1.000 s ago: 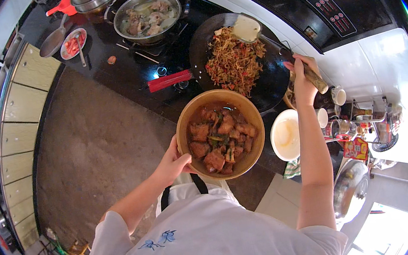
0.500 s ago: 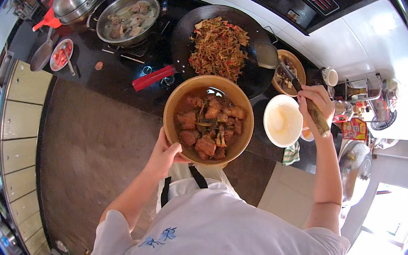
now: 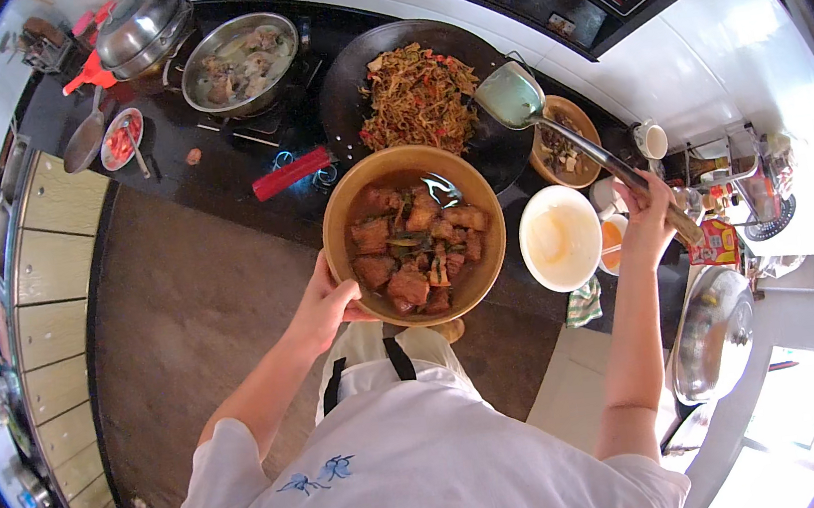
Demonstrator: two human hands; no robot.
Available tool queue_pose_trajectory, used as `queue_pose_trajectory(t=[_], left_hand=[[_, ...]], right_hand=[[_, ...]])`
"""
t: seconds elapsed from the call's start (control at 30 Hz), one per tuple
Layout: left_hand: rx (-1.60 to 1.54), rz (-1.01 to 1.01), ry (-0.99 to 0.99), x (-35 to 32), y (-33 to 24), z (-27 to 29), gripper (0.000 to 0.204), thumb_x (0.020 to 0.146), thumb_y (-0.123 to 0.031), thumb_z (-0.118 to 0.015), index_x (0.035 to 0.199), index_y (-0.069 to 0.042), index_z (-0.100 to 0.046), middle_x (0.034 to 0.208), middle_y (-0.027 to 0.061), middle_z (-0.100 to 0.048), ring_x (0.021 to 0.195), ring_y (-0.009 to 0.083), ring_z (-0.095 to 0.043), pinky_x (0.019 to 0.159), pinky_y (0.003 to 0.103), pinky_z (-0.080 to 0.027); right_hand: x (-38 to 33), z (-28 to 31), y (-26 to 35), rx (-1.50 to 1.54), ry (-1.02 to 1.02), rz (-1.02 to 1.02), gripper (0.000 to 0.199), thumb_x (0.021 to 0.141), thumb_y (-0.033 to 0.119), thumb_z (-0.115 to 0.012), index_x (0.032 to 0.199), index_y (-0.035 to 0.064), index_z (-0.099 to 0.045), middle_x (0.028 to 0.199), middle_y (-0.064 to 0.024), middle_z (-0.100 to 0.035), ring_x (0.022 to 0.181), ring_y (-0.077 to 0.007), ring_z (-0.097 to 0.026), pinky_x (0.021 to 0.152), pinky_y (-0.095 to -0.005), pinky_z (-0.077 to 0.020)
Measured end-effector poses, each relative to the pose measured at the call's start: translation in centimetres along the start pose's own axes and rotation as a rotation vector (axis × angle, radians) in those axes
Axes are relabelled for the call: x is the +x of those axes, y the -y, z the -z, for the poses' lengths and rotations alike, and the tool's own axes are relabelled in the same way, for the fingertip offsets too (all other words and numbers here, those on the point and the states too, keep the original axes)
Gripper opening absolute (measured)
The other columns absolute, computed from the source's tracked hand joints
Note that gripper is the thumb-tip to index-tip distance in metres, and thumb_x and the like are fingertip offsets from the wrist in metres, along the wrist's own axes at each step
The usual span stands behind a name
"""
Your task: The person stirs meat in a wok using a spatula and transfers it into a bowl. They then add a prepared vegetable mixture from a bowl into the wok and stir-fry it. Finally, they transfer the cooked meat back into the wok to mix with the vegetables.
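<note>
My left hand grips the near left rim of a tan bowl, its thumb on the edge. Chunks of braised meat in brown sauce fill the bowl, which is held level in front of my body. In my right hand is the wooden handle of a wok spatula, its wide metal blade raised over the right rim of the wok. Beyond the bowl, the black wok holds a heap of shredded stir-fry with red bits.
A metal pot of meat in broth stands left of the wok. Right of the bowl sit a white bowl, a brown bowl and a steel lid. A red packet lies by the wok; a range hood overhangs the right.
My right hand has turned the spatula, lifting its blade up and away from the wok's right side, with the handle end swung outward. The meat bowl stays almost where it was.
</note>
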State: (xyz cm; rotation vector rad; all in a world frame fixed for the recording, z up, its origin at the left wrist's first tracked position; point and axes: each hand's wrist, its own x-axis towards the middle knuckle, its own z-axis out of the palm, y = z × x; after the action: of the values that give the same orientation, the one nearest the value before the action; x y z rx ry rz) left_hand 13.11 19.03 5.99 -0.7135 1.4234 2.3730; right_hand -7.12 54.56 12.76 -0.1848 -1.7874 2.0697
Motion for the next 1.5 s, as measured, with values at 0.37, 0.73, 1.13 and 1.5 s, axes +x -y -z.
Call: queue_pose_trajectory(t=[0.37,0.73,1.13,1.5], left_hand=[[0.037,-0.051,0.001,1.4,-1.1,0.1,0.073,0.080,-0.001,-0.047,0.145,-0.011,-0.017,0.131,0.0137,-0.043,0.109,0.0293,-0.059,0.076,0.045,-0.061],[0.022,-0.065,-0.013,0.4,-1.6,0.6,0.072,0.081,0.003,-0.044,0.146,-0.010,-0.016,0.134,0.0146,-0.042,0.109,0.0288,-0.059,0.075,0.042,-0.061],[0.024,-0.035,-0.066,-0.2,-0.9,1.3,0.073,0.081,0.003,-0.044,0.147,-0.011,-0.015,0.133,0.0132,-0.043,0.106,0.0272,-0.060,0.076,0.041,-0.061],[0.085,-0.010,-0.110,-0.9,-0.2,1.6,0.078,0.079,0.002,-0.047,0.149,-0.013,-0.014,0.132,0.0121,-0.046,0.107,0.0267,-0.060,0.080,0.045,-0.059]], right_hand=[[-0.8,1.2,1.9,0.181,0.259,-0.398,0.023,0.089,0.022,-0.055,0.090,-0.0007,-0.059,0.085,-0.0151,-0.066,0.055,-0.0225,-0.061,0.052,-0.0271,-0.0493],[1.5,-1.1,0.2,-0.013,0.301,-0.566,0.020,0.086,0.019,-0.061,0.090,-0.0006,-0.062,0.075,-0.0128,-0.064,0.052,-0.0209,-0.061,0.048,-0.0251,-0.0483],[2.3,-1.9,-2.3,-0.060,0.353,-0.717,0.022,0.086,0.019,-0.061,0.092,-0.0018,-0.062,0.071,-0.0153,-0.064,0.052,-0.0219,-0.062,0.048,-0.0257,-0.0518],[2.7,-0.9,-4.9,-0.034,0.424,-0.596,0.020,0.088,0.019,-0.057,0.092,0.0003,-0.059,0.085,-0.0133,-0.064,0.053,-0.0232,-0.062,0.050,-0.0281,-0.0535]])
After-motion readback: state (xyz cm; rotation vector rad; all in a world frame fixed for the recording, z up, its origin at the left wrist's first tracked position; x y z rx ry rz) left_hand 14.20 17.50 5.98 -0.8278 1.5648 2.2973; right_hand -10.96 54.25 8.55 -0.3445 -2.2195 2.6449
